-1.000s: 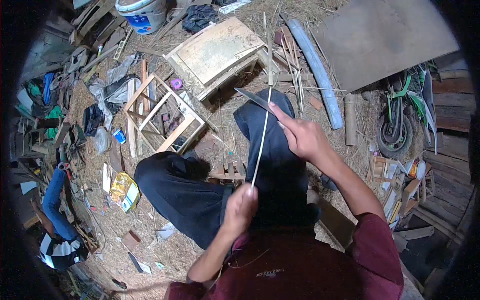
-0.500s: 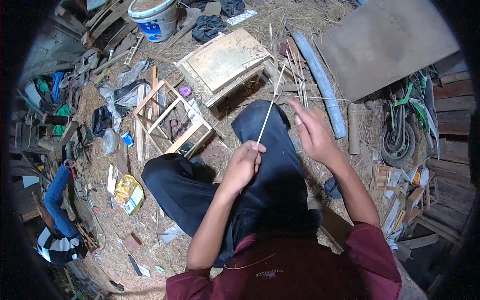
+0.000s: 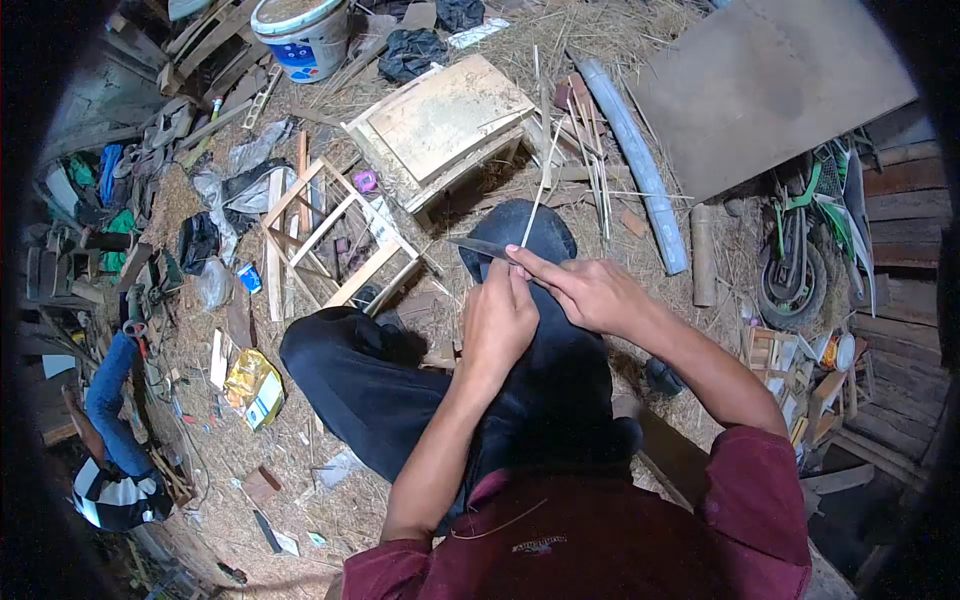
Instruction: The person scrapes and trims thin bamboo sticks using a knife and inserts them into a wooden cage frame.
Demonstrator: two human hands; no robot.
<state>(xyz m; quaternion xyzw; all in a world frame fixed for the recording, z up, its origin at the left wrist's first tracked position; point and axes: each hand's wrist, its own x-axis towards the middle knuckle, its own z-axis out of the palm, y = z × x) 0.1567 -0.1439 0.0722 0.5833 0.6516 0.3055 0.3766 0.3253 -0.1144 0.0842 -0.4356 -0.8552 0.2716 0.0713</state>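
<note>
A thin pale stick [image 3: 539, 195] slants up and away above my raised knee, its near end pinched in my left hand [image 3: 498, 310]. My right hand [image 3: 583, 290] is closed on a knife, index finger stretched along it. The knife's blade [image 3: 478, 246] points left and lies across the stick, just beyond my left fingertips. Both hands are close together, nearly touching, and my right fingers cover the handle.
Ahead stands a low wooden table [image 3: 440, 120], with a wooden frame [image 3: 340, 235] to its left. Thin sticks and a grey-blue pole [image 3: 635, 165] lie to the right, near a large board [image 3: 780, 90] and a small motorbike [image 3: 800, 240]. Another person [image 3: 118, 410] is at the far left.
My left hand has slid forward along the stick. My right hand swung away from the stick, then came back down and left, bringing the blade close to my left fingers.
</note>
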